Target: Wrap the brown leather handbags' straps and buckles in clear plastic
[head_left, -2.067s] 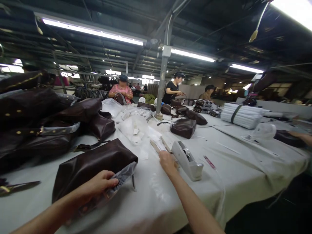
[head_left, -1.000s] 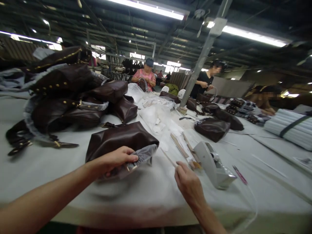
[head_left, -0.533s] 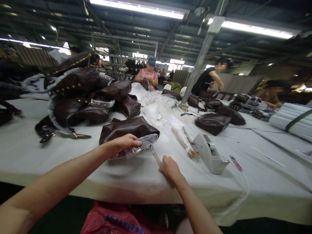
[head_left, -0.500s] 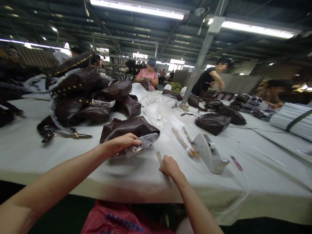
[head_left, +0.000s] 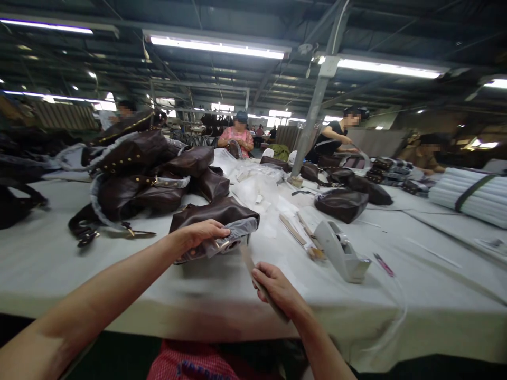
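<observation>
A dark brown leather bag (head_left: 214, 214) with a clear plastic wrap at its open end lies on the white-covered table (head_left: 222, 279). My left hand (head_left: 202, 234) is closed on the bag's plastic-wrapped edge. My right hand (head_left: 277, 289) is closed on a thin flat wooden stick (head_left: 249, 263), held slanted with its upper tip close to the bag's opening. A grey tape dispenser (head_left: 344, 253) stands just right of my right hand.
A heap of brown bags (head_left: 142, 169) fills the left. More sticks (head_left: 295, 232), plastic sheets (head_left: 261, 184), another bag (head_left: 341, 203), a red pen (head_left: 383, 265) and white rolls (head_left: 471, 195) lie around. Several people work across the table beside a steel post (head_left: 312, 113).
My right hand went from beside the tape dispenser to picking up a wooden stick and brought it towards the bag. My left hand stayed on the bag's edge. The camera tilted down.
</observation>
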### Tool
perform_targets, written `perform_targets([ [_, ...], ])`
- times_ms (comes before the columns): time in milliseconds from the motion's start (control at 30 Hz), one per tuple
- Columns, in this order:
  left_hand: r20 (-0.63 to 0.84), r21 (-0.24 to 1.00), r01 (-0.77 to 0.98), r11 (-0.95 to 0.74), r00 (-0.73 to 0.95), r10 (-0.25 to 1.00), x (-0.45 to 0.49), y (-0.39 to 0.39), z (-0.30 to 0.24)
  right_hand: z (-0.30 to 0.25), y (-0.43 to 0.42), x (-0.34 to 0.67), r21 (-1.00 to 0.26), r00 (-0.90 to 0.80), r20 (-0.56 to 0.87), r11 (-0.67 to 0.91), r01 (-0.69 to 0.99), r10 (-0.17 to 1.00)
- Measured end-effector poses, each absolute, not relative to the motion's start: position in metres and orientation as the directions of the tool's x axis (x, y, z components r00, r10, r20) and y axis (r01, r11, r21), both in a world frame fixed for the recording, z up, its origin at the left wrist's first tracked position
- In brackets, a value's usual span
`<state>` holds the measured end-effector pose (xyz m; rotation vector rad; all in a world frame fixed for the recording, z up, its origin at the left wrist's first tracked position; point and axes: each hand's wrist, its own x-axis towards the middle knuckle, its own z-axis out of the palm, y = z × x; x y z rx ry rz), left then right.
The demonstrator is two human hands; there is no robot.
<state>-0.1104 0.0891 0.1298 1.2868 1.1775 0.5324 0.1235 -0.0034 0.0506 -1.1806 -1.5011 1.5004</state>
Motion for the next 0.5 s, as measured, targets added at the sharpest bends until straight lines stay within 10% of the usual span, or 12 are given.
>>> perform_targets([
  [500, -0.341, 0.918, 0.340, 0.203, 0.419, 0.841, -0.111, 0.084, 0.131, 0.035, 0.017, 0.096, -0.987, -0.252, -0.107, -0.072, 0.141, 0.962],
])
